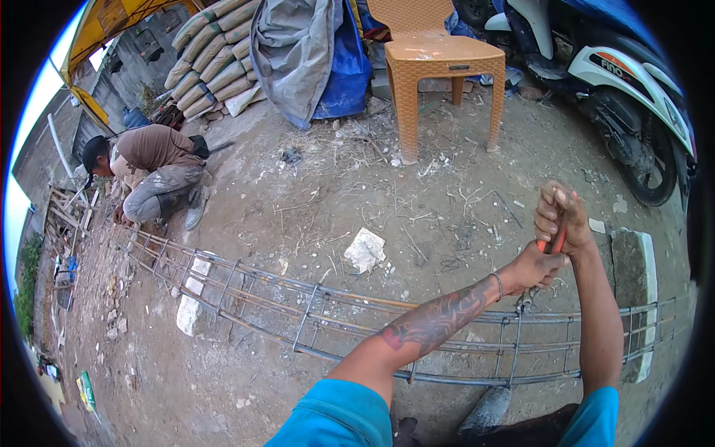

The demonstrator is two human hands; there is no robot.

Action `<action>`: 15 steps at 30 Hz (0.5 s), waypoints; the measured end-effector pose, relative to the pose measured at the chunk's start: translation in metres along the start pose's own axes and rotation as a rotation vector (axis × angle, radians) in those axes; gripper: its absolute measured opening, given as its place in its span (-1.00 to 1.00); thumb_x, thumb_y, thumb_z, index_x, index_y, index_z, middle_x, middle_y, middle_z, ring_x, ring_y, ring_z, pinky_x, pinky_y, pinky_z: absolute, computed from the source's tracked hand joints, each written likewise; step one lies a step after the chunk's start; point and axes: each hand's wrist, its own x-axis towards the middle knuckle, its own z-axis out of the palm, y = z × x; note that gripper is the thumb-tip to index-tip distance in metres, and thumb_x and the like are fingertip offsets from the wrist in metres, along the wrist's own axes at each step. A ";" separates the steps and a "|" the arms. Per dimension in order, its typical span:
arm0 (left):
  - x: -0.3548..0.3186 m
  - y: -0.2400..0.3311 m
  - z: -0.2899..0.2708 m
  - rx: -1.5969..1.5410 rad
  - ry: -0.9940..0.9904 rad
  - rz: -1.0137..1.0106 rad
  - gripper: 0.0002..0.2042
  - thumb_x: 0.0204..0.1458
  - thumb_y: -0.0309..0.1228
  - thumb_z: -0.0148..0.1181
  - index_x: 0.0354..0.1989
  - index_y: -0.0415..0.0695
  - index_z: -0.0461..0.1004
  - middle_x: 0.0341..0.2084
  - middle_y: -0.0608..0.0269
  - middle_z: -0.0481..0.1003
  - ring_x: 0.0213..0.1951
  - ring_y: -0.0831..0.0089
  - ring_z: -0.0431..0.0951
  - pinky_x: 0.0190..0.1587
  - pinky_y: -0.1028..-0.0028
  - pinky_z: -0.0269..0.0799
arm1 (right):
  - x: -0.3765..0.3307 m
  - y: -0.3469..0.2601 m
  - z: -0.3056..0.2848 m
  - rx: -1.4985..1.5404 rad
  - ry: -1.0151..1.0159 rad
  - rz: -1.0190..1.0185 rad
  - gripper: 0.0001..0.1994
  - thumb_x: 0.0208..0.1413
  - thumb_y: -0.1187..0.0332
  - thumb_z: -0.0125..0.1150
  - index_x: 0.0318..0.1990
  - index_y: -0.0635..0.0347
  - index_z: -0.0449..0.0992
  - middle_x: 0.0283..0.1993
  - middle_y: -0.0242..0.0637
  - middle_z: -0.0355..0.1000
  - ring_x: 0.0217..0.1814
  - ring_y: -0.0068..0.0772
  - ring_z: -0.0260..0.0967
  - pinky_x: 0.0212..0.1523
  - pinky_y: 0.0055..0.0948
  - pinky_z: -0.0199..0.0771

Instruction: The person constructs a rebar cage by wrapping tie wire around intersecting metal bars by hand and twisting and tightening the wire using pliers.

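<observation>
Over littered dirt (320,205) before an orange chair (439,52), left grip (532,268) and right grip (570,216) clasp a red-handled tool (559,237).

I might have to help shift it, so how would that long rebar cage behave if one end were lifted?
The rebar cage would probably feel heavy, since it appears to be metal throughout. Being long and slender, it may sag somewhat, though the crosswise stirrups should hold its shape. Its boxy section suggests it would sooner slide than roll.

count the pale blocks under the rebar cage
2: the left block under the left part of the rebar cage, the right block under its right part; others may be hidden.
</observation>
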 end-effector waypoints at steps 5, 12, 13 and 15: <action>-0.002 0.010 0.004 0.436 0.576 0.255 -0.77 -0.08 -0.44 0.06 -0.72 -0.15 0.26 -0.82 0.46 0.23 -0.74 0.63 0.22 -0.69 0.49 0.11 | 0.035 0.007 0.015 -0.283 0.233 -0.027 -0.57 0.04 -0.04 0.11 -0.44 0.23 0.37 -0.53 -0.28 0.36 -0.57 -0.46 0.33 -0.45 -0.37 0.42; 0.023 -0.004 0.005 0.922 0.709 0.319 -0.84 -0.16 -0.49 0.02 -0.63 -0.37 0.41 -0.56 -0.27 0.44 -0.35 -0.19 0.45 -0.32 0.08 0.32 | 0.040 0.014 0.004 -0.944 0.767 0.206 -0.62 0.06 0.09 0.10 -0.49 0.29 0.37 -0.50 -0.23 0.35 -0.58 -0.44 0.23 -0.47 -0.29 0.34; 0.024 -0.002 0.006 1.012 0.691 0.177 -0.83 -0.17 -0.47 0.04 -0.62 -0.36 0.42 -0.55 -0.26 0.45 -0.36 -0.17 0.47 -0.31 0.09 0.33 | 0.045 0.031 -0.022 -0.661 0.733 0.209 -0.69 0.06 0.17 0.08 -0.48 0.28 0.36 -0.54 -0.30 0.29 -0.61 -0.48 0.17 -0.54 -0.35 0.26; 0.028 -0.003 -0.005 1.149 0.672 -0.029 -0.81 -0.18 -0.40 0.08 -0.58 -0.32 0.47 -0.53 -0.22 0.48 -0.34 -0.10 0.51 -0.24 0.15 0.39 | 0.051 0.050 -0.035 -0.236 0.681 0.246 -0.85 0.05 0.34 0.05 -0.44 0.23 0.33 -0.61 -0.45 0.11 -0.67 -0.58 -0.01 -0.68 -0.51 0.05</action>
